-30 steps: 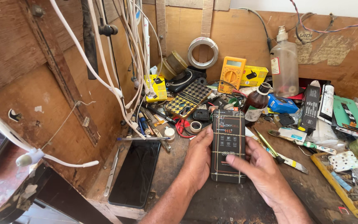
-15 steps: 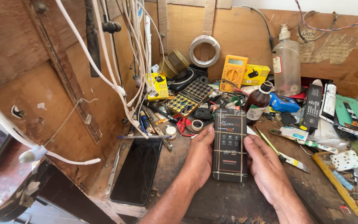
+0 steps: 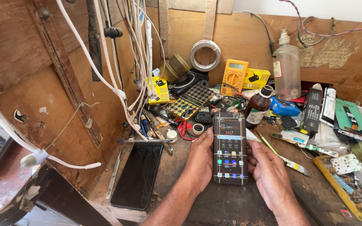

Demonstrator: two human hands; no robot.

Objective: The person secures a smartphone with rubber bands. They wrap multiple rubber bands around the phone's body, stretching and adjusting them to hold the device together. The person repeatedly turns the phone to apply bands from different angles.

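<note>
Between both hands, smartphone [image 3: 230, 148] lengthwise away.

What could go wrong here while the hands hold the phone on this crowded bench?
The phone is pinched only by its edges between the left hand and right hand, so it might slip onto the bench. The brown bottle stands just behind it and could tip if bumped. The dark glass panel lies near the bench edge and could slide off.
</note>
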